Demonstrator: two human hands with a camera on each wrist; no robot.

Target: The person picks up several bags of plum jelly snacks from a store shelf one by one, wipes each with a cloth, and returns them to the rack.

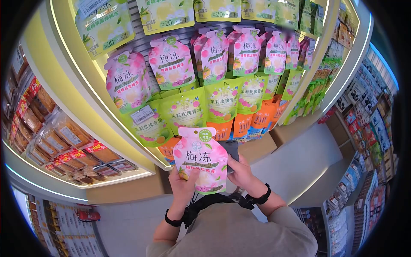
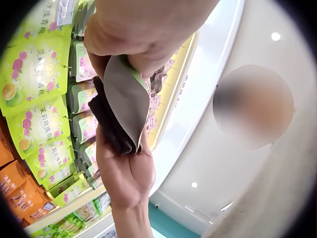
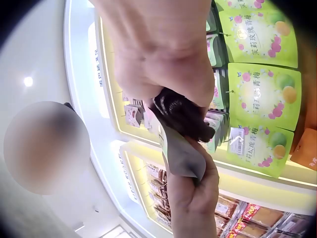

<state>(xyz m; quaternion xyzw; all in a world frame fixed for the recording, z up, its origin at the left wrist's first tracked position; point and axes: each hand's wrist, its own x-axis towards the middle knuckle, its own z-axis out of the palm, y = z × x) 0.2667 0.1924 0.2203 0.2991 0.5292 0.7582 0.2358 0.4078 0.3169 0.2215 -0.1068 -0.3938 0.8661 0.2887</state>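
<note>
A pink and white jelly pouch with a green round label stands upright between both hands, its printed front towards the head camera. At its lower left, my left hand grips the edge, thumb across the front. My right hand pinches the opposite edge and also holds a dark, folded, cloth-like thing behind the pouch. Both wrist views look up from below: the pouch's grey bottom shows there, with the dark thing against its back. Most of the fingers are hidden behind the pouch.
Ahead, a lit shelf holds rows of similar pink pouches, green bags below them and orange bags lowest. Packaged brown snacks fill a curved shelf on the left. More stocked shelves stand to the right across the floor.
</note>
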